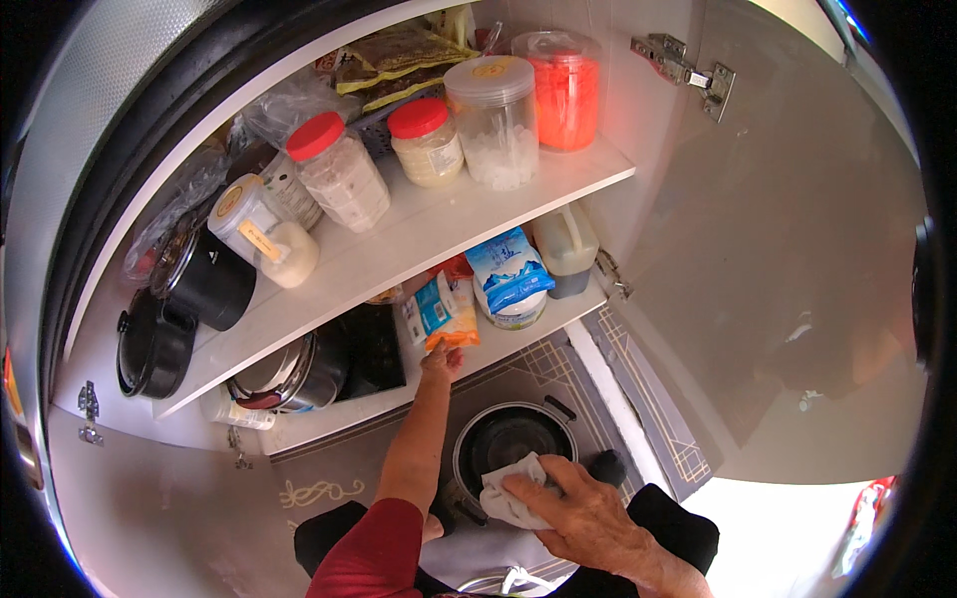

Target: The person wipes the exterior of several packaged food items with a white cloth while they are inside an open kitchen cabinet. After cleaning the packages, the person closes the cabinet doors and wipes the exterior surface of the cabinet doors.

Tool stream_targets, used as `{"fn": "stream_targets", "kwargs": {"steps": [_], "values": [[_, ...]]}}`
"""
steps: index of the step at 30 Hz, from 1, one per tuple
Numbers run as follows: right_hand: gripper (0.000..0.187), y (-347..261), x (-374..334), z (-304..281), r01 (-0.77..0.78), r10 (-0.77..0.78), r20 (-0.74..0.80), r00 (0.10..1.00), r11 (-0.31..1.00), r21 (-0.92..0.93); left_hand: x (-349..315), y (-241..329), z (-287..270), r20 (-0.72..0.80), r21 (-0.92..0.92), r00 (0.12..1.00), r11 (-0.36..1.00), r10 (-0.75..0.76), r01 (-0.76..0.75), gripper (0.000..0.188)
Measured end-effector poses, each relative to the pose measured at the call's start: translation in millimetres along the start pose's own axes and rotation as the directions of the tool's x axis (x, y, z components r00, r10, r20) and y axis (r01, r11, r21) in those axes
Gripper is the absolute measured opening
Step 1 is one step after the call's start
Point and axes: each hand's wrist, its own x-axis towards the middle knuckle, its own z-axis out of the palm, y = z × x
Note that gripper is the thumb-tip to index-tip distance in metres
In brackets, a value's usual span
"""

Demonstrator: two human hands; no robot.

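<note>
My left hand reaches into the lower shelf of the cupboard. Its fingers pinch the orange lower edge of a white, blue and orange plastic packet. In my right hand is a crumpled white cloth, bunched under the fingers over the near rim of a dark round pan. The pan sits on the floor mat and has a black handle on its far right side. Part of its near side is hidden by the cloth.
Beside the packet stand a blue-and-white bag and a jug. A steel pot is on the lower shelf's left. Above, the shelf holds several jars and black pots. An open cupboard door stands at right.
</note>
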Motion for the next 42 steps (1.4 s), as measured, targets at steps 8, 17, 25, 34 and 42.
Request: {"fn": "stream_targets", "kwargs": {"steps": [8,17,25,34,42], "values": [[0.052,-3,0,1,-0.029,0.028,0.074,0.997,1.000,0.005,-8,9,0,-0.018,0.078,0.996,0.993,-0.087,0.088,0.023],[0.054,-4,6,4,0.013,-0.014,0.064,0.998,1.000,0.002,16,-16,-31,0.031,0.119,0.916,0.908,0.401,-0.401,0.019],[0.071,0,-1,6,-0.065,0.065,0.106,0.992,0.998,0.003,-64,-43,-40,-0.121,0.668,0.709,0.586,0.694,-0.459,0.045],[0.067,-4,0,7,-0.026,0.026,0.102,0.994,1.000,0.000,-39,23,4,0.557,0.814,0.427,-0.365,0.712,-0.453,0.091],[0.061,-3,-3,11,-0.048,0.049,0.095,0.994,0.999,-0.011,-71,32,6,0.841,0.508,0.351,-0.824,0.411,-0.252,0.051]]}}
